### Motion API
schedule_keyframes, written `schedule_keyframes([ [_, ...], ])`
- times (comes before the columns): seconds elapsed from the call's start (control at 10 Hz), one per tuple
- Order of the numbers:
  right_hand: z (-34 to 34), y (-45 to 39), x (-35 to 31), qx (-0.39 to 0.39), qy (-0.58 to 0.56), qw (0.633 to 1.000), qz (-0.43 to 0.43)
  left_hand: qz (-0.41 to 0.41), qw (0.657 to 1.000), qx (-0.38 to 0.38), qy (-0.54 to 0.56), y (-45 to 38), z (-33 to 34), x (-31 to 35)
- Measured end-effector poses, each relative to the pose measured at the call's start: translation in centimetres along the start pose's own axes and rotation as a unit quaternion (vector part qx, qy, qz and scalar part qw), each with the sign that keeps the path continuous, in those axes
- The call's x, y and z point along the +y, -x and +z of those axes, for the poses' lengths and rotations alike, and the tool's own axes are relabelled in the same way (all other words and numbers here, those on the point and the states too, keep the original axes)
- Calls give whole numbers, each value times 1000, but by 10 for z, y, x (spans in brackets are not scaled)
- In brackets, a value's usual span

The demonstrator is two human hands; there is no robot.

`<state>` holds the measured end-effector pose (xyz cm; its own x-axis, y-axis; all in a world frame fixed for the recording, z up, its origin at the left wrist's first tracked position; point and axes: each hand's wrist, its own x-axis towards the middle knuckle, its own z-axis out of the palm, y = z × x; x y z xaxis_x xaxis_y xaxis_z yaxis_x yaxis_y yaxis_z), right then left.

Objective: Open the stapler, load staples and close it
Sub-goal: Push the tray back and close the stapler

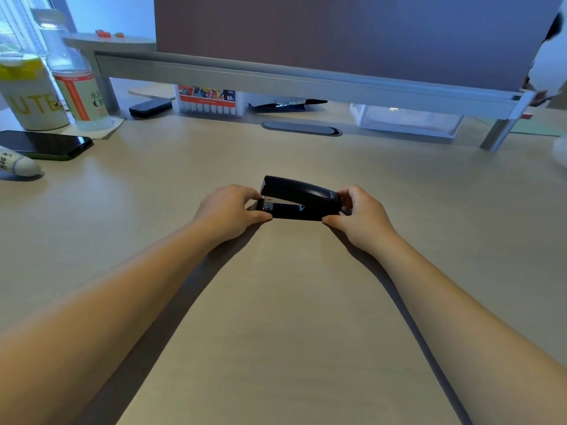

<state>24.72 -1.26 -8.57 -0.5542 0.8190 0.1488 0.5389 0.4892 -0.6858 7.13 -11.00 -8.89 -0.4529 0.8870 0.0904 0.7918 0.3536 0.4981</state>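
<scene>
A black stapler (302, 197) lies on the beige desk (276, 302), a little beyond the middle, with its stapling mouth pointing left and its top arm down. My left hand (228, 210) pinches the mouth end between thumb and fingers. My right hand (360, 214) grips the hinge end the same way. No loose staples show anywhere in view.
A phone (46, 144) lies at the left edge, with a bottle (76, 84) and a can (27, 93) behind it. Under the monitor riser (306, 78) stand a marker box (208, 101), a dark eraser-like block (150, 107) and a clear container (405, 119). A cable grommet (302, 128) sits ahead.
</scene>
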Motion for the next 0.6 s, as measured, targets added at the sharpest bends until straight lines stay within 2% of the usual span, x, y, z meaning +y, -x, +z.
schedule_keyframes([
  [0.3,16,-101,14,53,23,998,19,-22,999,20,38,-107,19,-4],
  [0.6,22,-149,20,63,36,997,23,-18,999,39,-3,-150,20,2],
])
